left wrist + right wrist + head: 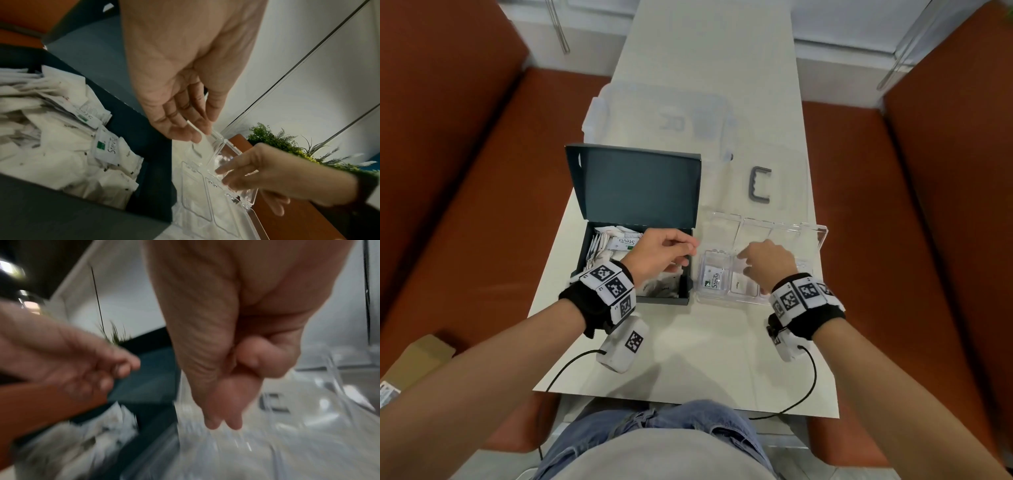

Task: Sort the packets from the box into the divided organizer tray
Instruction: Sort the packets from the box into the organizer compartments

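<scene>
A dark teal box [582, 263] stands with its lid up, holding several white packets [613, 245] [61, 154], one marked Stevia [107, 149]. To its right lies the clear divided organizer tray [811, 236] [197, 194]. A Stevia packet [714, 279] lies in its near-left compartment and a white packet [741, 286] in the one beside it. My left hand [688, 251] [203, 128] hovers over the box's right edge, fingers loosely bent, with nothing visible in them. My right hand [743, 263] [226, 177] reaches down into the tray's middle compartment with straight fingers; the right wrist view is blurred.
Behind the box stands a clear storage bin [661, 116]. A clear lid with a grey handle [760, 185] lies behind the tray. Orange benches [482, 205] flank the narrow white table [688, 359]. A cardboard box [417, 359] sits at lower left.
</scene>
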